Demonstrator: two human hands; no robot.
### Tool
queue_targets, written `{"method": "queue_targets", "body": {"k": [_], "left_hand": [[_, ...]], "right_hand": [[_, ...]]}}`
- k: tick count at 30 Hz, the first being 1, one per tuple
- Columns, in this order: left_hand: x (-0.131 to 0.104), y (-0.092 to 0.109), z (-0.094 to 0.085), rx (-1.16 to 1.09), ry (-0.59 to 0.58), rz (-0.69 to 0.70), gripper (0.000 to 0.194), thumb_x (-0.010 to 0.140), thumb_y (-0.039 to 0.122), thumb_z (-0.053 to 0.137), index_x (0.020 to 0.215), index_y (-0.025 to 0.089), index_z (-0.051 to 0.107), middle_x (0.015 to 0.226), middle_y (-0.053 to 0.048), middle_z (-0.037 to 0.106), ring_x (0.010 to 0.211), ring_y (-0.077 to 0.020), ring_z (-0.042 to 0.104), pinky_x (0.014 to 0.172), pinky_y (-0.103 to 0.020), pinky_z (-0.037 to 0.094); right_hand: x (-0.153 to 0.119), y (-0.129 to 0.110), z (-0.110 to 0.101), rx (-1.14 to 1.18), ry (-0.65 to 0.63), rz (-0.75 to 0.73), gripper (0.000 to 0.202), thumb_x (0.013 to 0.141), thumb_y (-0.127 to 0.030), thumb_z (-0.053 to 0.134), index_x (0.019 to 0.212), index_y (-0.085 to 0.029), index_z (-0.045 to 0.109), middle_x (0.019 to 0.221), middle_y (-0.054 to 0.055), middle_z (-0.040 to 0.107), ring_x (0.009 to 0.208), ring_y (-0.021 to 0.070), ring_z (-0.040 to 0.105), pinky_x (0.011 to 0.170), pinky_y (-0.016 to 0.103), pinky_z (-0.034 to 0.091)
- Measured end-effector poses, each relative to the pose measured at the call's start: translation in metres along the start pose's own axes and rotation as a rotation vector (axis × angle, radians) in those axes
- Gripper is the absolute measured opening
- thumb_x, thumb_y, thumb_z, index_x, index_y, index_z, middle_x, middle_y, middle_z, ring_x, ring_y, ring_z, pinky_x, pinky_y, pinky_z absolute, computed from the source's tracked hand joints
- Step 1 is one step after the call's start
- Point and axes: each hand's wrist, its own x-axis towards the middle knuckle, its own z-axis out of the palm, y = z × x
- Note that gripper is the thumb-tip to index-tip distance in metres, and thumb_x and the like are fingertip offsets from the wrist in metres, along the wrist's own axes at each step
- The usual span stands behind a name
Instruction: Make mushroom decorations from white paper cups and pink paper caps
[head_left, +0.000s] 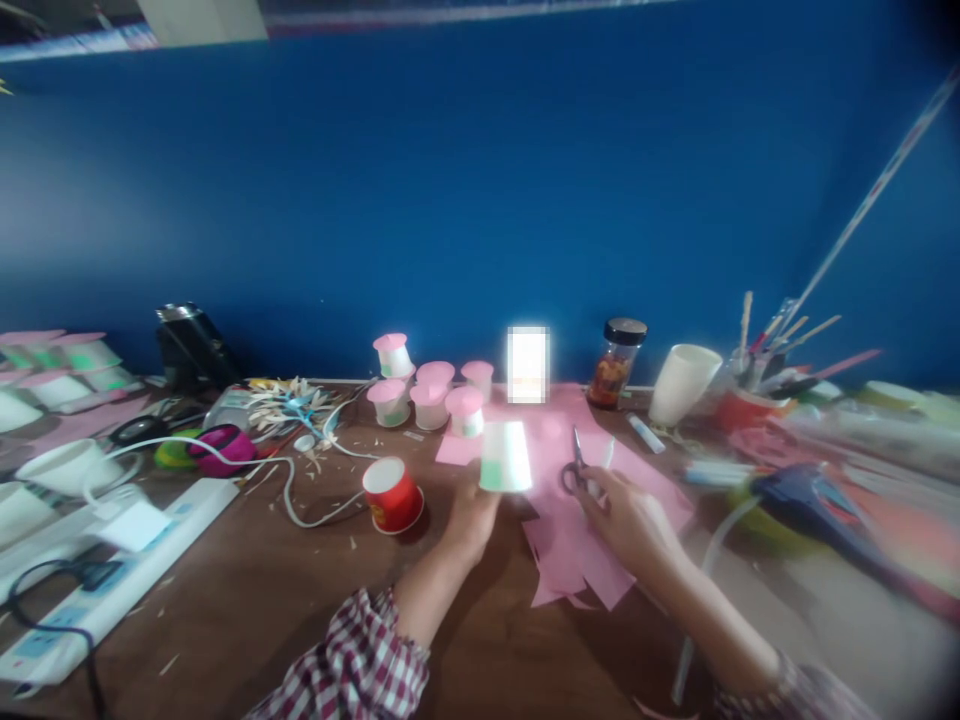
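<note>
My left hand [474,515] is closed around the lower side of a white and green paper cup [506,455], which is wider at its bottom end. My right hand [634,515] has its fingers at the handles of a pair of scissors [575,462], whose blades point away from me over the pink paper [562,550]. The fingers look closed on one handle loop, though blur hides the exact grip. Behind my left hand stand several white cups topped with pink paper [431,395]. A red paper cup [390,497] sits left of that hand.
A white power strip [172,535] with cables lies at the left. Toward the blue wall [480,200] are a black flask [191,345], a dark-lidded jar [616,365] and a white cup [684,385]. A blue-handled tool [817,510] and a brush holder [750,408] are at the right.
</note>
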Motion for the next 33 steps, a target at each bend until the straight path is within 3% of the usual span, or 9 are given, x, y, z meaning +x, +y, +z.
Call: {"method": "queue_targets", "body": {"k": [5, 15, 23, 29, 33], "left_hand": [[0.0, 0.004, 0.003, 0.044, -0.041, -0.007, 0.017, 0.064, 0.026, 0.072, 0.059, 0.016, 0.059, 0.061, 0.0, 0.062, 0.058, -0.0143, 0.054, 0.053, -0.025, 0.039], [0.004, -0.001, 0.003, 0.059, -0.038, -0.027, 0.013, 0.06, 0.023, 0.071, 0.061, 0.018, 0.059, 0.057, 0.001, 0.061, 0.057, -0.0157, 0.054, 0.053, -0.026, 0.039], [0.001, 0.002, 0.003, 0.093, -0.03, -0.002, 0.009, 0.061, 0.02, 0.068, 0.061, 0.018, 0.059, 0.061, 0.0, 0.062, 0.06, -0.0157, 0.053, 0.054, -0.026, 0.038], [-0.003, 0.004, 0.003, 0.116, -0.047, 0.037, 0.01, 0.061, 0.016, 0.067, 0.068, 0.016, 0.06, 0.064, 0.001, 0.062, 0.061, -0.014, 0.051, 0.055, -0.024, 0.037], [-0.005, 0.006, 0.003, 0.113, -0.079, 0.062, 0.007, 0.061, 0.017, 0.066, 0.064, 0.016, 0.059, 0.064, 0.001, 0.061, 0.061, -0.0132, 0.051, 0.056, -0.024, 0.038]], "right_hand": [[0.0, 0.001, -0.002, -0.074, -0.03, 0.018, 0.028, 0.091, -0.033, 0.045, 0.107, -0.02, 0.064, 0.081, 0.005, 0.067, 0.061, 0.0187, 0.065, 0.054, 0.026, 0.041], [0.0, 0.012, -0.002, -0.06, -0.05, 0.006, 0.029, 0.09, -0.027, 0.043, 0.099, -0.02, 0.07, 0.074, 0.006, 0.071, 0.065, 0.0206, 0.066, 0.059, 0.028, 0.044], [0.0, 0.006, -0.009, -0.129, -0.144, 0.095, 0.026, 0.09, -0.027, 0.046, 0.105, -0.024, 0.067, 0.082, 0.006, 0.074, 0.072, 0.0234, 0.069, 0.056, 0.027, 0.042], [0.001, 0.006, -0.007, -0.062, -0.124, 0.083, 0.032, 0.09, -0.028, 0.047, 0.117, -0.022, 0.064, 0.089, 0.007, 0.074, 0.077, 0.0235, 0.069, 0.063, 0.029, 0.046], [-0.002, 0.007, -0.002, -0.081, -0.099, 0.072, 0.033, 0.092, -0.028, 0.043, 0.119, -0.023, 0.062, 0.088, 0.006, 0.073, 0.075, 0.0224, 0.068, 0.059, 0.028, 0.043]]}}
